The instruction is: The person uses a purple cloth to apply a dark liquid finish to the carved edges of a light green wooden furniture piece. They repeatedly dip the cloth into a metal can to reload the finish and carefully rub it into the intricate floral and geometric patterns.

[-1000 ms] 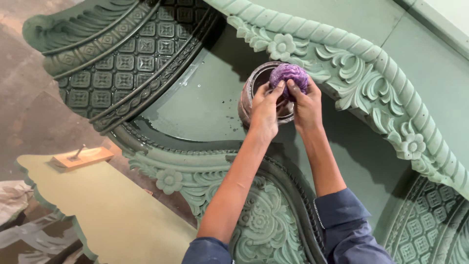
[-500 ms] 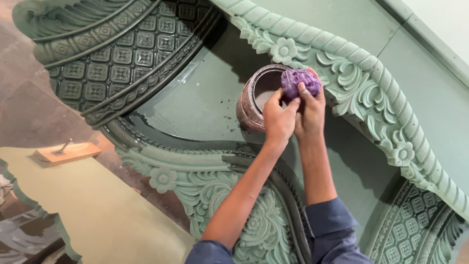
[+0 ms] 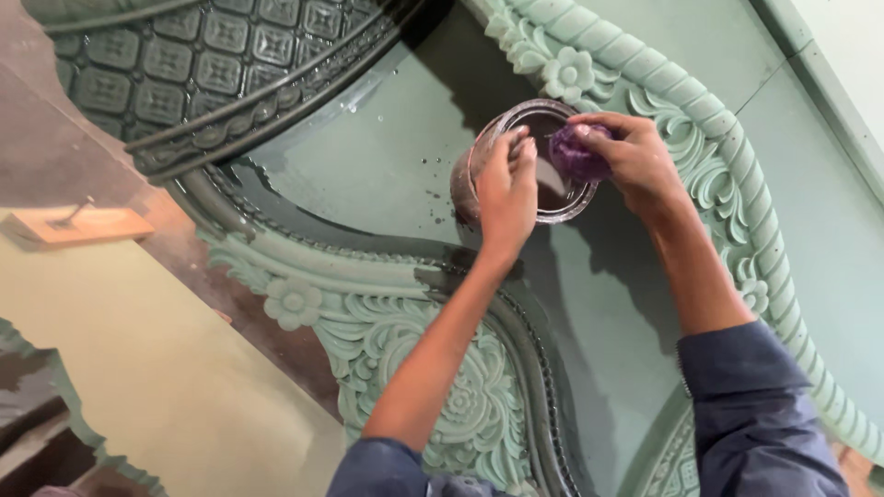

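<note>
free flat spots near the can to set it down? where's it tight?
Free: the smooth green panel left of the can, between the dark grid carving and floral border. Crowded: at the can, where left hand and right hand with purple sponge meet.

Left hand covers near rim of round container; its contents dark, can't tell what. Purple wad half buried in right hand, material unclear. Carved green panel runs off frame btm & right; both elbows cut off.
</note>
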